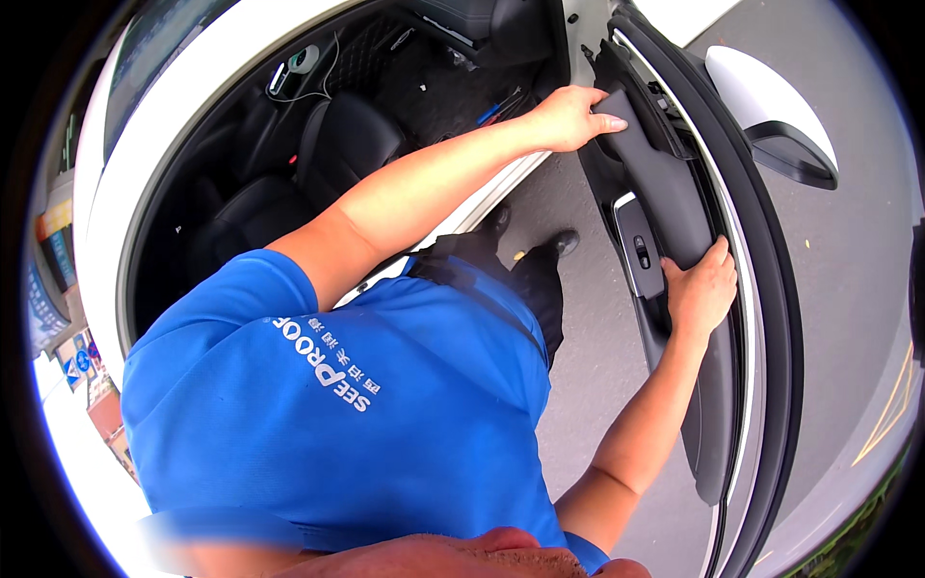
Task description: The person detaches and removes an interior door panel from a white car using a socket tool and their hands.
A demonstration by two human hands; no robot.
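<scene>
A dark grey door trim panel (pixel 660 188) lies along the inner side of an open white car door. My left hand (pixel 575 118) grips the panel's far end, with the thumb laid over its face and the other fingers partly hidden. Nearer to me, my right hand (pixel 701 289) is clamped over the panel's upper edge, its thumb on the inner face and its fingers over the top. Between my hands and lower on the panel sits a window switch plate (pixel 638 249) with a silver border. At the far end, inner door parts (pixel 665 101) show in a gap beside the panel.
A white side mirror (pixel 771 116) juts out beyond the door. Left of me is the car's cabin with a black seat (pixel 347 144), a cable (pixel 332 72) and blue-and-red handled tools (pixel 501 108) on the floor. My shoes (pixel 566 241) stand on grey pavement (pixel 597 385) between sill and door.
</scene>
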